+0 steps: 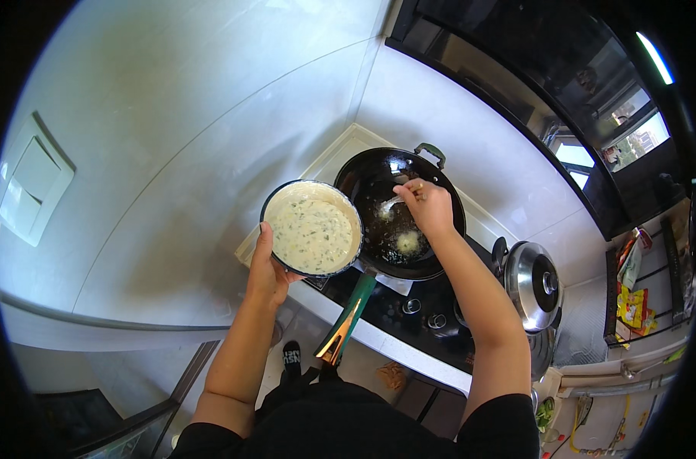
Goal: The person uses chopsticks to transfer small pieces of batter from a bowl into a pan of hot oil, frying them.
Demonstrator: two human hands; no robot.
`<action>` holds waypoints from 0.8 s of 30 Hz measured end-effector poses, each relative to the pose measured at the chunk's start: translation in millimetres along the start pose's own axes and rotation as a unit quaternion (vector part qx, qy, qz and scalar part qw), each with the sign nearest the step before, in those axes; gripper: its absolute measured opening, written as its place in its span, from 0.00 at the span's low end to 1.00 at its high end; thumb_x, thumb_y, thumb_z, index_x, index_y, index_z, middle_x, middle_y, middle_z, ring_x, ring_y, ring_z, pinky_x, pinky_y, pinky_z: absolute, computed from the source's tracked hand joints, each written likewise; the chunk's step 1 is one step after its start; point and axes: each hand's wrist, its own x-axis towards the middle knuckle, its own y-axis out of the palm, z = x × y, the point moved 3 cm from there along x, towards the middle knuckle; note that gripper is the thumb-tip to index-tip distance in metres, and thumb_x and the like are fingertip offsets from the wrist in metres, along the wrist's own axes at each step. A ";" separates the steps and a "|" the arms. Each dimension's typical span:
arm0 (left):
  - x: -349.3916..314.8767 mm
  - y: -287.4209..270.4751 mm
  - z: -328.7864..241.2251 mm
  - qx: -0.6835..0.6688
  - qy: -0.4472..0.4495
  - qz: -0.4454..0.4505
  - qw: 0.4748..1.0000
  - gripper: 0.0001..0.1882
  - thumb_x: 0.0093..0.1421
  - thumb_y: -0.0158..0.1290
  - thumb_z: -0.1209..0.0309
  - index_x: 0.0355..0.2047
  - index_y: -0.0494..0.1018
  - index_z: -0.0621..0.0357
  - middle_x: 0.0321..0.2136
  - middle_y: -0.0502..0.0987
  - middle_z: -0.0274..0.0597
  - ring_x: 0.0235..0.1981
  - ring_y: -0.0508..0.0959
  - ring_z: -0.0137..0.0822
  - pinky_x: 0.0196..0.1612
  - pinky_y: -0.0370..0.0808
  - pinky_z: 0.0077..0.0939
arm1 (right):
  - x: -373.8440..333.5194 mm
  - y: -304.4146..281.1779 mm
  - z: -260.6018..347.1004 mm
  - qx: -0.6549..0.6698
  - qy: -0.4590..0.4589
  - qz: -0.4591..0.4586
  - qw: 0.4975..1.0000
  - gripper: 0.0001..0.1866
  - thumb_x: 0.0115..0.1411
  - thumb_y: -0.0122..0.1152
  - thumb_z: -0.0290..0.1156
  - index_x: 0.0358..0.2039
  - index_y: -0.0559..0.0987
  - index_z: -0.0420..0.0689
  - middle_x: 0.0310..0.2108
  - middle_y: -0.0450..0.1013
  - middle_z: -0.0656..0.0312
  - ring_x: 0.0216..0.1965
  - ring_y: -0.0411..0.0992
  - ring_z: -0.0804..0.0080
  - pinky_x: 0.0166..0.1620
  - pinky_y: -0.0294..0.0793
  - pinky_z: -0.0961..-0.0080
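My left hand point(266, 274) grips a dark-rimmed bowl point(317, 275) from its lower left, thumb over the rim. Pale batter point(311, 229) with green flecks fills much of it. The bowl is held beside the left edge of a black wok point(438, 256) on the stove. Over the wok, my right hand point(428, 205) is closed on a small pale spoon point(391, 203), its tip low over the pan. A round dollop of batter point(407, 243) lies in the shiny wok bottom, and another pale blob point(384, 214) shows under the spoon.
The wok's green and copper handle point(352, 314) juts toward me past the counter edge. Right of it stands a pot with a metal lid point(533, 284). Stove knobs point(411, 307) line the front. A dark range hood point(516, 76) overhangs the far right, and a wall point(172, 153) borders the left.
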 end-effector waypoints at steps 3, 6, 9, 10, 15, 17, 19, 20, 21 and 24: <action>-1.3 -1.2 0.8 0.003 -0.002 -0.002 1.000 0.38 0.60 0.40 0.38 0.60 0.57 0.53 0.52 0.71 0.46 0.46 0.78 0.37 0.31 0.82 0.31 | -23.0 -1.7 1.7 0.014 -0.040 0.014 0.999 0.11 0.51 0.67 0.39 0.24 0.81 0.44 0.23 0.75 0.55 0.24 0.75 0.56 0.28 0.74 0.68; -1.7 -4.7 2.8 0.006 -0.009 0.000 1.000 0.38 0.60 0.39 0.38 0.60 0.57 0.52 0.52 0.71 0.46 0.46 0.78 0.38 0.32 0.82 0.32 | -45.3 -5.0 0.2 0.046 -0.050 0.044 0.997 0.11 0.51 0.67 0.39 0.26 0.81 0.44 0.26 0.77 0.56 0.27 0.76 0.57 0.30 0.75 0.69; -3.0 -5.3 3.6 0.006 -0.010 -0.007 1.000 0.38 0.60 0.39 0.37 0.60 0.57 0.52 0.52 0.70 0.46 0.47 0.77 0.38 0.33 0.81 0.33 | -65.6 -9.5 0.4 0.024 -0.138 0.065 0.988 0.10 0.52 0.65 0.39 0.28 0.81 0.45 0.27 0.77 0.58 0.29 0.76 0.59 0.31 0.76 0.70; -3.2 -5.2 3.8 0.006 -0.009 -0.009 1.000 0.37 0.60 0.39 0.37 0.60 0.57 0.51 0.52 0.70 0.46 0.47 0.77 0.38 0.33 0.81 0.33 | -72.7 -10.9 1.8 0.019 -0.157 0.078 0.984 0.10 0.52 0.65 0.38 0.28 0.81 0.45 0.28 0.77 0.58 0.29 0.77 0.60 0.31 0.76 0.70; -6.5 -1.3 2.5 -0.022 0.007 -0.019 1.000 0.38 0.60 0.41 0.38 0.58 0.60 0.56 0.48 0.73 0.45 0.43 0.79 0.36 0.26 0.79 0.25 | -95.4 -20.2 15.2 -0.006 -0.204 0.109 0.973 0.09 0.53 0.63 0.37 0.30 0.81 0.46 0.29 0.78 0.61 0.31 0.77 0.63 0.32 0.76 0.71; -10.6 4.3 0.1 -0.034 0.013 -0.034 0.999 0.38 0.60 0.41 0.39 0.56 0.62 0.59 0.46 0.75 0.45 0.40 0.80 0.35 0.23 0.78 0.21 | -103.2 -18.8 15.9 -0.009 -0.211 0.111 0.971 0.09 0.52 0.63 0.36 0.31 0.81 0.47 0.30 0.78 0.61 0.30 0.77 0.63 0.31 0.76 0.71; -13.9 7.7 -1.5 -0.037 0.012 -0.046 0.998 0.37 0.61 0.41 0.39 0.56 0.62 0.59 0.46 0.75 0.46 0.40 0.80 0.35 0.23 0.78 0.22 | -107.5 -20.8 17.9 -0.012 -0.211 0.115 0.971 0.09 0.53 0.63 0.36 0.31 0.81 0.47 0.30 0.78 0.61 0.30 0.77 0.63 0.31 0.76 0.71; -14.1 7.7 -1.3 -0.036 0.010 -0.038 0.999 0.37 0.61 0.41 0.39 0.56 0.62 0.59 0.46 0.75 0.46 0.40 0.80 0.35 0.23 0.78 0.21 | -108.6 -21.4 17.9 -0.019 -0.210 0.122 0.970 0.08 0.53 0.63 0.36 0.32 0.81 0.47 0.31 0.78 0.61 0.30 0.77 0.64 0.31 0.76 0.71; -13.8 6.4 -1.4 -0.035 0.009 -0.030 0.999 0.37 0.61 0.41 0.39 0.56 0.62 0.59 0.46 0.75 0.46 0.40 0.80 0.35 0.23 0.78 0.21 | -109.9 -22.7 18.7 -0.021 -0.210 0.127 0.969 0.08 0.52 0.63 0.35 0.32 0.81 0.47 0.31 0.78 0.61 0.30 0.77 0.64 0.31 0.76 0.71; -14.9 4.0 -1.9 -0.033 0.006 -0.005 0.999 0.37 0.61 0.41 0.39 0.56 0.62 0.59 0.46 0.75 0.46 0.40 0.80 0.35 0.23 0.78 0.20 | -111.4 -26.9 22.0 -0.024 -0.212 0.133 0.968 0.08 0.52 0.64 0.35 0.31 0.81 0.47 0.31 0.78 0.61 0.30 0.77 0.64 0.30 0.76 0.71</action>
